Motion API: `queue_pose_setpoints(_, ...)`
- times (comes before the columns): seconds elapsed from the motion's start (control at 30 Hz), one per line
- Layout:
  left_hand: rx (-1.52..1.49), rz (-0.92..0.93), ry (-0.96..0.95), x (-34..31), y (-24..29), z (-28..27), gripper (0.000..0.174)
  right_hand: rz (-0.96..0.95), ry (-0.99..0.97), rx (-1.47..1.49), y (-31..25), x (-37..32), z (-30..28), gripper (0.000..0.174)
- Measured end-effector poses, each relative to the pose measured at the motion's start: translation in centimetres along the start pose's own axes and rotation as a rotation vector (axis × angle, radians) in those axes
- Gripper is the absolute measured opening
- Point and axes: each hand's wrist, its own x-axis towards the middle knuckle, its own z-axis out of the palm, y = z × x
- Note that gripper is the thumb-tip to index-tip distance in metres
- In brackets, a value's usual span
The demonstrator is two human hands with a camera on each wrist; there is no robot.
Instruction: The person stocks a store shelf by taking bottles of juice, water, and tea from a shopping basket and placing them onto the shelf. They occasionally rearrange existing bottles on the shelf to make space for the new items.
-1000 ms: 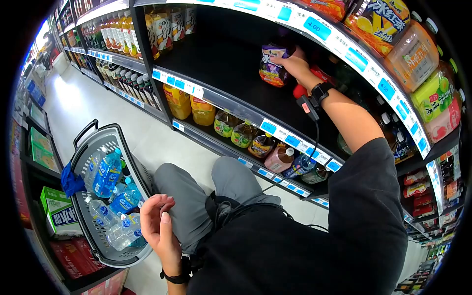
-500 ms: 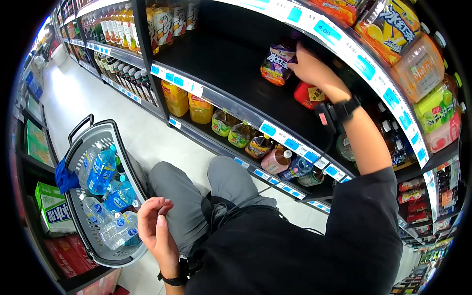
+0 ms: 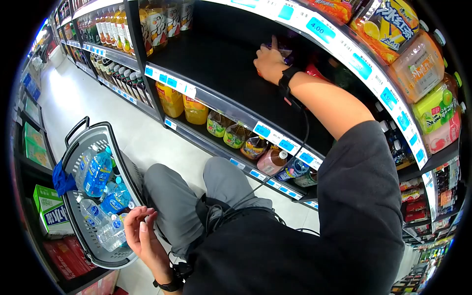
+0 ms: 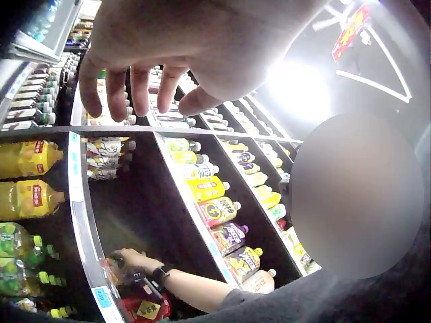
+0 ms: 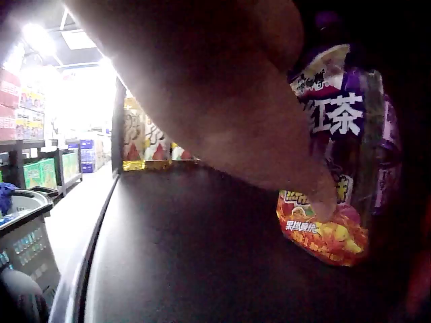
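Note:
On the middle shelf a purple-labelled iced tea bottle stands upright, its label turned partly to the right wrist view. My right hand lies over its front, hiding most of it in the head view; the fingers spread round the bottle, and one fingertip presses low on the label. Beside it is a red bottle, partly behind my forearm. My left hand hovers near the shopping basket, its fingers loosely bent and holding nothing. Blue bottles and clear bottles lie in the basket.
Juice bottles and other drinks line the lower shelf, below a rail of price tags. Large tea bottles fill the upper right shelf. A green carton stands left of the basket. A cable hangs from my right wrist.
My right hand has shifted from the right side of the iced tea bottle round to its front, now covering it. The left hand stays by the basket. The head view has turned slightly.

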Motion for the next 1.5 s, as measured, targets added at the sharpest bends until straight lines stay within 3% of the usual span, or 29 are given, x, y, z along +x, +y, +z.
queue_pose_setpoints(0.3,0.008,0.006,0.060,-0.4,0.1,-1.5,0.031,0.167,-0.017,0.038,2.4,4.2,5.9,0.024)
queue_pose_setpoints(0.47,0.015,0.033,0.106,-0.6,0.1,-2.5,0.032,0.230,-0.135,0.077,3.1,3.6,5.0,0.026)
queue_pose_setpoints(0.7,0.046,0.045,0.167,-0.8,0.3,-3.7,0.032,0.344,-0.104,0.052,3.7,7.1,11.0,0.028)
queue_pose_setpoints(0.8,0.051,0.050,0.202,-0.8,0.4,-4.4,0.033,0.628,0.067,0.422,4.5,9.6,15.7,0.031)
queue_pose_setpoints(0.87,0.062,0.034,0.292,-0.8,0.9,-4.4,0.035,0.517,0.010,0.277,4.7,9.0,15.2,0.033)
queue_pose_setpoints(1.0,0.075,0.061,0.360,-0.8,1.4,-5.6,0.031,0.334,0.223,0.395,5.7,6.9,15.3,0.035)
queue_pose_setpoints(1.03,0.070,0.071,0.380,-0.9,1.9,-6.1,0.031,0.373,0.308,0.429,5.3,7.3,15.9,0.032)
queue_pose_setpoints(1.07,0.078,0.077,0.407,-1.2,2.6,-6.6,0.030,0.274,0.091,0.339,6.1,7.6,15.9,0.034)
queue_pose_setpoints(1.1,0.084,0.086,0.429,-1.4,3.2,-7.1,0.030,0.285,0.120,0.260,5.9,7.3,16.1,0.037)
queue_pose_setpoints(1.13,0.085,0.105,0.466,-1.8,3.6,-7.8,0.029,0.280,0.011,0.347,6.1,6.7,13.7,0.040)
queue_pose_setpoints(1.17,0.080,0.121,0.488,-2.3,3.9,-8.8,0.028,0.310,0.000,0.266,6.6,8.6,17.0,0.033)
queue_pose_setpoints(1.2,0.087,0.138,0.519,-2.7,4.1,-9.7,0.027,0.220,-0.108,0.050,5.7,7.5,13.7,0.033)
queue_pose_setpoints(1.23,0.089,0.153,0.533,-3.0,4.3,-10.8,0.026,0.202,-0.141,0.100,5.7,7.8,13.1,0.033)
queue_pose_setpoints(1.27,0.138,0.142,0.567,-3.4,4.5,-11.6,0.029,0.119,0.038,0.037,5.4,7.4,14.1,0.032)
queue_pose_setpoints(1.3,0.168,0.144,0.608,-3.6,4.6,-12.5,0.029,0.146,0.251,0.132,6.0,11.6,22.1,0.032)
queue_pose_setpoints(1.33,0.184,0.142,0.629,-3.7,4.9,-13.4,0.030,0.091,0.150,0.224,5.0,11.4,18.7,0.032)
queue_pose_setpoints(1.43,0.218,0.124,0.650,-3.2,5.4,-16.3,0.032,-0.004,-0.017,0.591,-0.8,3.5,-0.4,0.032)
queue_pose_setpoints(1.5,0.232,0.086,0.645,-2.1,5.7,-18.1,0.032,-0.062,0.044,0.905,-3.3,1.1,-3.4,0.035)
